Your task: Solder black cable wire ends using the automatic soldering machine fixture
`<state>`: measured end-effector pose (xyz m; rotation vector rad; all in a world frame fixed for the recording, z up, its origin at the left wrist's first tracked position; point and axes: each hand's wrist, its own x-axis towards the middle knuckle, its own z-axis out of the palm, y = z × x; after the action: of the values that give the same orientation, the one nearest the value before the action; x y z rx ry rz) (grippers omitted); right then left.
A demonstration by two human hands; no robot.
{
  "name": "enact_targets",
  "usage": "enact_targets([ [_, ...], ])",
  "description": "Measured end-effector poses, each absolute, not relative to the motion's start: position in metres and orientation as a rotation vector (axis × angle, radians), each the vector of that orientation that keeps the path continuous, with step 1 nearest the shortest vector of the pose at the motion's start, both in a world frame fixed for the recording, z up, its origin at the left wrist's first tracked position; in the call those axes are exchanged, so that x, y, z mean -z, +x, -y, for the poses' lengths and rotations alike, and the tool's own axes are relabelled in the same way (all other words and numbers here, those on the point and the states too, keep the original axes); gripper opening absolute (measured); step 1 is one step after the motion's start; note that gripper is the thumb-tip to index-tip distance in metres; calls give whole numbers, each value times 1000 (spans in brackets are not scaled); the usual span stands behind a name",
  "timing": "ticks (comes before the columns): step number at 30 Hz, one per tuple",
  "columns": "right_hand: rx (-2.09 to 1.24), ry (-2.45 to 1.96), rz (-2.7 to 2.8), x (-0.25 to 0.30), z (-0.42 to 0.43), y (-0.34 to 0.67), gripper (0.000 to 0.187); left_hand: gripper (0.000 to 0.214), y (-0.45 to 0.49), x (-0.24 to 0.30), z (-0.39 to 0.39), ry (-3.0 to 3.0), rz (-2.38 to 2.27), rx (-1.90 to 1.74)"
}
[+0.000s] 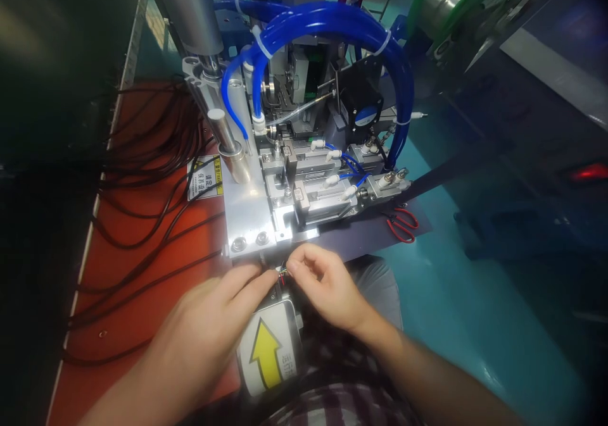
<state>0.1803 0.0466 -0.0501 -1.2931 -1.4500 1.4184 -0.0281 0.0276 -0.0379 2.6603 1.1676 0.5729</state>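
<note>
At the front edge of a metal machine [251, 204], my two hands almost meet. My left hand [218, 306] reaches in from the left, thumb and forefinger closed on a small metallic part with thin wires [284, 273], one of them red. My right hand [327, 287] is pinched just right of it; whatever its fingertips hold is too small to make out. Directly below the fingertips is a dark housing whose white label [268, 350] carries a yellow arrow.
Black cables [161, 204] run across the orange surface [118, 274] at left. Blue air hoses [332, 18] arch over the machine's cylinders. Red-handled scissors or snips [403, 225] lie at right. A green-rimmed wire spool [439, 2] is at upper right.
</note>
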Motion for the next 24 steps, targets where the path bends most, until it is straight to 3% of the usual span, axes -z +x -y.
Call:
enact_targets([
  [16, -1502, -1366, 1330, 45, -46, 177, 20, 59, -34, 41, -26, 2650, -1165, -454],
  [24, -1515, -1351, 1309, 44, -46, 176, 18, 53, -34, 42, -29, 2659, -1152, -455],
])
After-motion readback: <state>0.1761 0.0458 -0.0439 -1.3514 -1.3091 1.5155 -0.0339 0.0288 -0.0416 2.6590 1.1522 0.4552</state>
